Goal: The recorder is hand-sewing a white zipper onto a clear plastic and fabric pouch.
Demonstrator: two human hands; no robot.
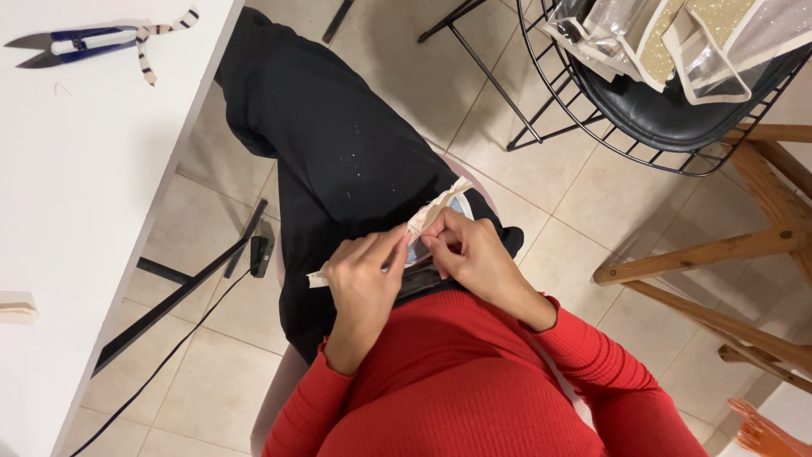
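The person sits with both hands over the lap, working a small clear plastic piece edged with cream fabric binding (433, 222). The left hand (365, 283) pinches the lower stretch of the binding between thumb and fingers, a narrow grip closed on the strip, whose loose end pokes out to the left of the knuckles. The right hand (475, 258) grips the upper part of the same piece, fingertips curled in tight against the edge — the two hands sit just beside each other, nearly touching. The piece lies against the black trousers (338, 152), just above the hem of the red ribbed long-sleeved top (474, 381).

On the white table (76, 211) at the left lies a pair of blue-handled thread snips (72, 44) with a striped ribbon tied to its end, well apart from the hands. At the upper right a black wire chair (651, 127) holds several clear plastic pieces with cream and gold glitter trim (677, 38) — beside it stand pale wooden chair legs (727, 245) on the beige tiled floor (541, 161). A black cable (169, 355) runs across the tiles under the table
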